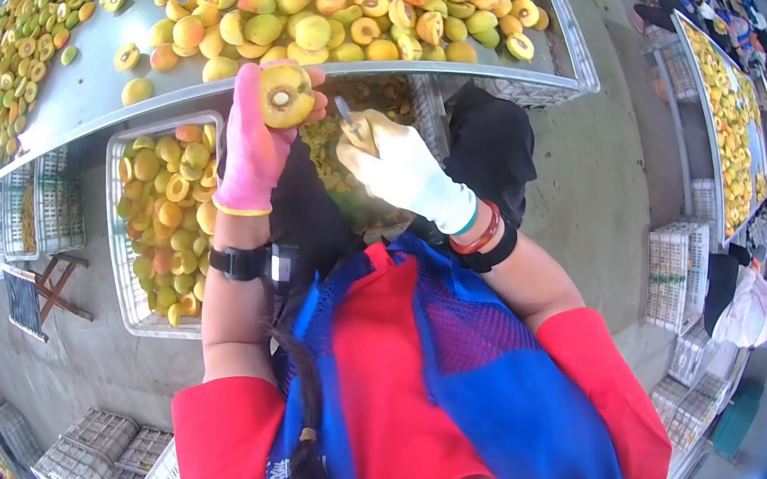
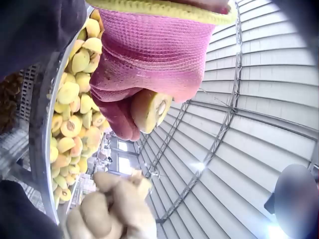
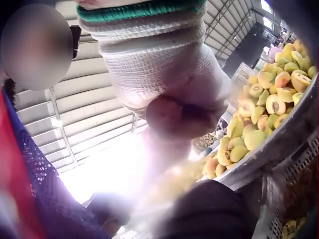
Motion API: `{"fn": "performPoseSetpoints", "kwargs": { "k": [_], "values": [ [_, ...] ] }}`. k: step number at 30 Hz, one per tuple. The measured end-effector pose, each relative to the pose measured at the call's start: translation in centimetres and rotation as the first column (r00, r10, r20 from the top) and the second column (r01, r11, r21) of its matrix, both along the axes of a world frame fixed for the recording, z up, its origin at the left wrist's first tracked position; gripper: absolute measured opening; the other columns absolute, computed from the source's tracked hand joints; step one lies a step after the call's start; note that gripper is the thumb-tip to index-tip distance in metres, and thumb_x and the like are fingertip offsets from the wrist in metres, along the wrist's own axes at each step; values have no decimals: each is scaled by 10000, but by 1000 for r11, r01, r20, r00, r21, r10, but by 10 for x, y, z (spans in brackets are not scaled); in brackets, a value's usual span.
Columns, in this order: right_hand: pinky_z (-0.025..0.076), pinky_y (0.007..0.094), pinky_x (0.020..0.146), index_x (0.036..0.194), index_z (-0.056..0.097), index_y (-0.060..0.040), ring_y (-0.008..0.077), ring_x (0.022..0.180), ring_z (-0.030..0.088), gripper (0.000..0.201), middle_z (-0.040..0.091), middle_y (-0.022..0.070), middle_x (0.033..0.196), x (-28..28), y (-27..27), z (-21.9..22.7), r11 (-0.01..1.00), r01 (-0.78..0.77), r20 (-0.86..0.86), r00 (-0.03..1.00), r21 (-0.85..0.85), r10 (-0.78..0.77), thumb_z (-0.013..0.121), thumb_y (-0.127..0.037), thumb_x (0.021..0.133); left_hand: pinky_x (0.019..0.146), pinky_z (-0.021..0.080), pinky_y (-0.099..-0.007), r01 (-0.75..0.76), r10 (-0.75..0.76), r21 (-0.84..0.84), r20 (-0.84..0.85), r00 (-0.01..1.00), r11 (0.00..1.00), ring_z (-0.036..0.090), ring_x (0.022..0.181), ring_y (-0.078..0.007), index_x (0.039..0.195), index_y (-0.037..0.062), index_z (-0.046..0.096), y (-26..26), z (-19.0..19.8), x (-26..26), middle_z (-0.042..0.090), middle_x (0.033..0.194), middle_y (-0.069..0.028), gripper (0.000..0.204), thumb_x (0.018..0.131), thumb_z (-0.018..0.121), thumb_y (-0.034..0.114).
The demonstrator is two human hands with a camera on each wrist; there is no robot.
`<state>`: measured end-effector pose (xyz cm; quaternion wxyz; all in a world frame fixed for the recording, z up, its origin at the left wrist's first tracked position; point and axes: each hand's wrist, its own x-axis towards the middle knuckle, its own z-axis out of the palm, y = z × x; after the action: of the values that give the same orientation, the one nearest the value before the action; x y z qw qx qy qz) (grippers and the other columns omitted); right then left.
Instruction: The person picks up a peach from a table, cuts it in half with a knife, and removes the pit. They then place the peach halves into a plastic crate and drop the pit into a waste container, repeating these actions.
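My left hand [image 1: 249,161], in a pink glove with a yellow cuff, holds a cut peach half [image 1: 285,94]. Its flat side faces up toward the head camera, and the pale stone shows in the middle. In the left wrist view the same half sticks out from under the curled pink fingers [image 2: 122,117]. Just right of it, my right hand [image 1: 402,170] in a white glove grips a small tool [image 1: 344,110]. Only the tool's narrow grey tip shows; the curled fingers hide the rest. The tip is a short way from the peach half.
A metal table [image 1: 97,74] in front bears heaps of peach halves. A white crate [image 1: 123,273] full of halves stands left of my legs. Another crate with peach pieces [image 1: 380,98] sits under the table edge. A folding stool [image 1: 58,294] and stacked crates [image 1: 97,440] stand further left.
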<state>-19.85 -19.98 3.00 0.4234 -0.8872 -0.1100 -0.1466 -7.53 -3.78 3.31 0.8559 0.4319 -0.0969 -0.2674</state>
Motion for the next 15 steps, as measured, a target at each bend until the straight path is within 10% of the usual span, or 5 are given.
{"fn": "performPoseSetpoints", "kwargs": {
  "k": [3,7,11,15],
  "values": [
    [495,339,543,1053,601,-37,212,613,629,220,626,109,750,2,-6,1,927,67,351,934,-370,72,629,-197,905,835,527,-335,-21,4,127,133,991,992,644,905,-202,1242,19,557,-10,8,-24,674,1070,-147,508,1044,387,455],
    [483,392,572,1013,587,-20,267,672,629,185,600,137,779,-13,4,5,997,67,64,996,-35,-65,614,-159,895,830,522,-299,-54,26,164,170,985,985,639,913,-165,1225,25,573,-25,11,-43,689,1045,-113,476,1067,364,422],
    [449,392,524,905,608,-27,280,639,573,137,549,134,782,-17,3,-2,999,30,130,991,-43,-25,647,-112,805,799,531,-293,-115,88,154,174,981,981,642,850,-158,1219,14,565,-32,12,-52,685,1019,-111,416,1073,383,358],
    [439,394,494,820,610,-42,285,583,546,82,539,127,773,-25,8,28,764,251,-554,817,594,162,653,-97,778,792,539,-310,-213,158,218,246,956,952,653,825,-187,1261,2,537,-41,12,-63,677,1019,-128,478,1065,356,398]
  ]
}}
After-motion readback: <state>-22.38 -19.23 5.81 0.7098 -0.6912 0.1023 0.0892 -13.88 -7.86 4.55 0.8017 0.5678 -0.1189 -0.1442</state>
